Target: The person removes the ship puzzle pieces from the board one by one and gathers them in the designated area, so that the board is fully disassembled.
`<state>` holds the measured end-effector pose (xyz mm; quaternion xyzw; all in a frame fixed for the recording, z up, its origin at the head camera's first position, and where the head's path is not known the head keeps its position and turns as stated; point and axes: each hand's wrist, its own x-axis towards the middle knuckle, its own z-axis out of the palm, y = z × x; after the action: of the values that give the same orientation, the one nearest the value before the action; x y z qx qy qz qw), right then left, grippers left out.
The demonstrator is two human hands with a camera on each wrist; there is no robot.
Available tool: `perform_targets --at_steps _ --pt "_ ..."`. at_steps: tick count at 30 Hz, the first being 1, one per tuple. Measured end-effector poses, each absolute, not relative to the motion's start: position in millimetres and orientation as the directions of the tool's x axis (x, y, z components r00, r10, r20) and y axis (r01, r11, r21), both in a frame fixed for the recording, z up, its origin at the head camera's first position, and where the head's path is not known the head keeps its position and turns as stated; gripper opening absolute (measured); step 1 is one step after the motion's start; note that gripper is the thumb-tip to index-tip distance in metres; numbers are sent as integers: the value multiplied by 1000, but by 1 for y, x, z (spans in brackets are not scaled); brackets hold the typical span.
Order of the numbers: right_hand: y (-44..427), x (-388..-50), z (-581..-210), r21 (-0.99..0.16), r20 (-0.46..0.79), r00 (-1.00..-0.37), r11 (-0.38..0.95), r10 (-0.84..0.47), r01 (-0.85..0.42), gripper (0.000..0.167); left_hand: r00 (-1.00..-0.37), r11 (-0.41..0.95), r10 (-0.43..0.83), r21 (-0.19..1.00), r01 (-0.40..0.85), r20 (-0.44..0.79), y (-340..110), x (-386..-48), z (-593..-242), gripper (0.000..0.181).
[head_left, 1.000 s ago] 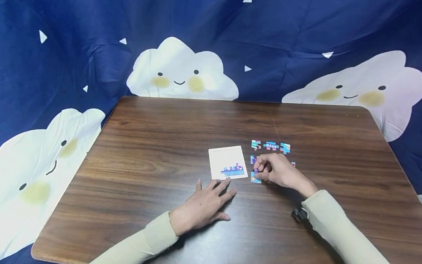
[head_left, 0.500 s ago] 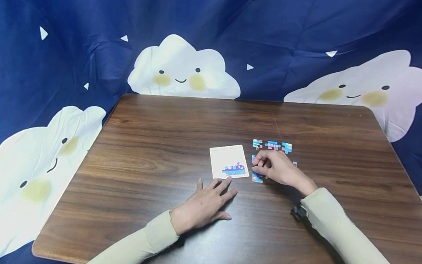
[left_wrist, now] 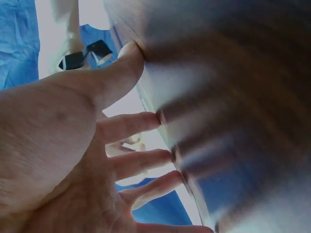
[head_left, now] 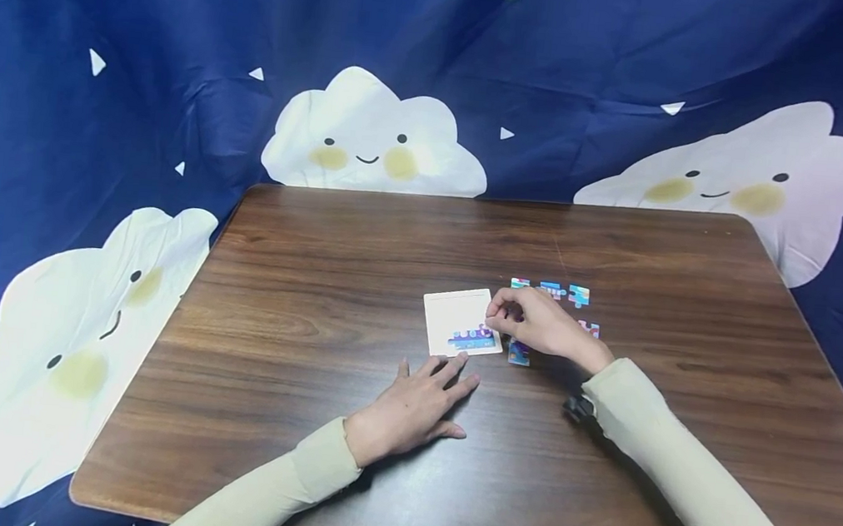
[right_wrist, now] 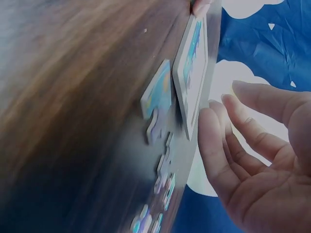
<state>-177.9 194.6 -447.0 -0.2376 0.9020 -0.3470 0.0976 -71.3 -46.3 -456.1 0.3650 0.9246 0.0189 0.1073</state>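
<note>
A white square puzzle tray (head_left: 455, 306) lies mid-table, with a joined strip of blue and purple puzzle pieces (head_left: 471, 342) along its near right side. My left hand (head_left: 405, 408) rests palm down with fingers spread; one fingertip reaches the tray's near edge. My right hand (head_left: 540, 322) hovers at the tray's right edge, thumb and forefinger close together in the head view. In the right wrist view, thumb and finger (right_wrist: 211, 145) look apart, and no piece shows between them. A loose blue corner piece (right_wrist: 159, 92) lies beside the tray.
Several loose pieces lie right of the tray, including a blue-pink top-row piece (head_left: 579, 295); some are partly hidden under my right hand. A brown wooden table (head_left: 314, 287) stands before a blue cloth backdrop (head_left: 546, 40) with printed clouds.
My right hand has moved left from the loose pieces to the tray's right edge. My left hand keeps its place by the tray. The whole view shifts slightly.
</note>
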Motion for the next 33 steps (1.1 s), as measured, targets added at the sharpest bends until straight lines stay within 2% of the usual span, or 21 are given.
perform_targets --at_steps 11,33 --pt "179 -182 -447 -697 4 -838 599 -546 -393 4 -696 718 692 85 691 -194 -45 -72 -456 74" --pt "168 -181 -458 -662 -40 -829 637 -558 -396 6 -694 713 697 79 696 -178 -45 -72 -455 75"
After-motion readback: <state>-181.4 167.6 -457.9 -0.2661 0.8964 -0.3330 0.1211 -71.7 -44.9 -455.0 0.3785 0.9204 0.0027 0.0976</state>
